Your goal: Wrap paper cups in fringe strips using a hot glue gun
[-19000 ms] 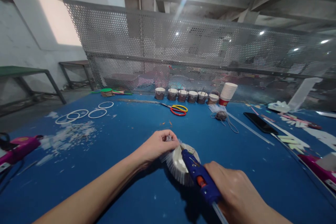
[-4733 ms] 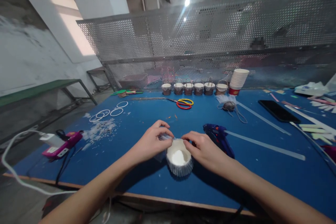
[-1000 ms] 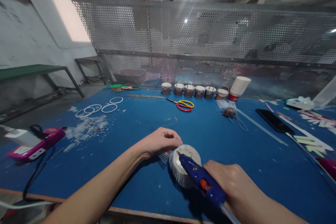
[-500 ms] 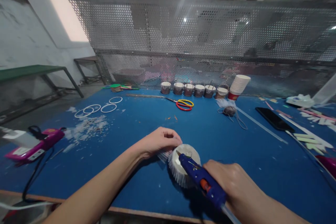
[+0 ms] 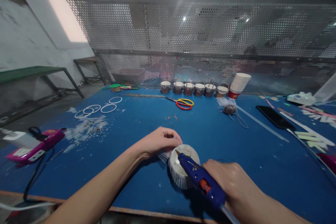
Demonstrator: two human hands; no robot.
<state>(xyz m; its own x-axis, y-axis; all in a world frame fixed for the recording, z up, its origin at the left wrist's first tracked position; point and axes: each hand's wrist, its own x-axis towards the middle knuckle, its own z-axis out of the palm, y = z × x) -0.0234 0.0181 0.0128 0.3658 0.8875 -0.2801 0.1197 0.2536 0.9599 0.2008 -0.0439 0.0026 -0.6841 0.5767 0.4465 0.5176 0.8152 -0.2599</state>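
A round white piece (image 5: 185, 176) with a pleated translucent fringe round its side stands on the blue table near the front. My left hand (image 5: 160, 141) is at its upper left edge, thumb and fingers pinched on a translucent pleated strip (image 5: 163, 156) that trails beneath the hand. My right hand (image 5: 225, 180) is wrapped round a blue glue gun (image 5: 201, 178). The gun's tip points left over the top of the white piece, near its rim; whether it touches cannot be made out.
Scissors (image 5: 185, 104), small buckets (image 5: 189, 89) and stacked paper cups (image 5: 239, 84) stand toward the back. White rings (image 5: 108, 108) and scraps lie left, beyond a pink power strip (image 5: 39, 147). A phone (image 5: 275, 117) and strips lie right.
The camera view has shifted very slightly. Both hands and the glue gun hold nearly the same pose over the white piece.
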